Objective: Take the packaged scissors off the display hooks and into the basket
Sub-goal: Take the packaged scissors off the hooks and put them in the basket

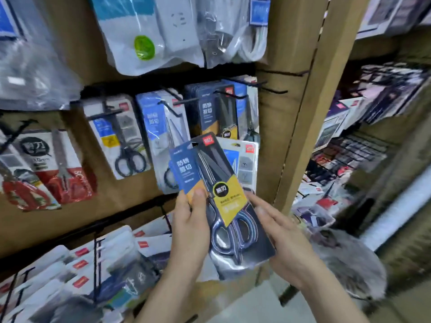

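The brown display board (279, 117) carries black hooks (233, 97) with hanging packs (210, 115) of scissors. One scissors pack (221, 194) is off its hook, held tilted in front of the board, handles down. The left hand (191, 220) grips its lower left edge, thumb (198, 199) on the front and fingers behind. The right hand (282, 238) lays fairly straight fingers against the right edge, steadying rather than clasping. No basket shows here. The sound move, I judge, is a firm left-hand pinch, a look down for the basket, then lowering the pack in flat.
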The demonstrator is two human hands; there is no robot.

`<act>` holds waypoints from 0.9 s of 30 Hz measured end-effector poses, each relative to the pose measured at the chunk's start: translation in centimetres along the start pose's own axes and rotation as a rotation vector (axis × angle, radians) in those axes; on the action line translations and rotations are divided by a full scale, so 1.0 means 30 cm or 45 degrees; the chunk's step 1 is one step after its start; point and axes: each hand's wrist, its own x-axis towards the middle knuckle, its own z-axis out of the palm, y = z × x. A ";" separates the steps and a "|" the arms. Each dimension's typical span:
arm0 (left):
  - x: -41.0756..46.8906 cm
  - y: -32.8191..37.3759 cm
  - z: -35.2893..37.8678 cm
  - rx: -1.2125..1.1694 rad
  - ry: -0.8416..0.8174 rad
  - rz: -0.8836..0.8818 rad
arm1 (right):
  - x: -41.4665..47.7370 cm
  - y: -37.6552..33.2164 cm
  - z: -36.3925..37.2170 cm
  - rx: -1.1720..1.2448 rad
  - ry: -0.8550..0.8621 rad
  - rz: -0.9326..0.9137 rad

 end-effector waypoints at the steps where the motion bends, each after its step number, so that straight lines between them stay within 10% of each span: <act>1: 0.007 -0.003 0.036 -0.022 0.017 -0.014 | 0.006 -0.021 -0.043 0.046 -0.150 0.071; 15: 0.060 -0.020 0.434 -0.695 0.377 -0.405 | 0.247 -0.280 -0.482 -0.591 -0.835 0.056; 27: 0.024 -0.049 0.440 -0.374 0.333 -0.255 | 0.321 -0.232 -0.476 -0.623 -0.574 -0.103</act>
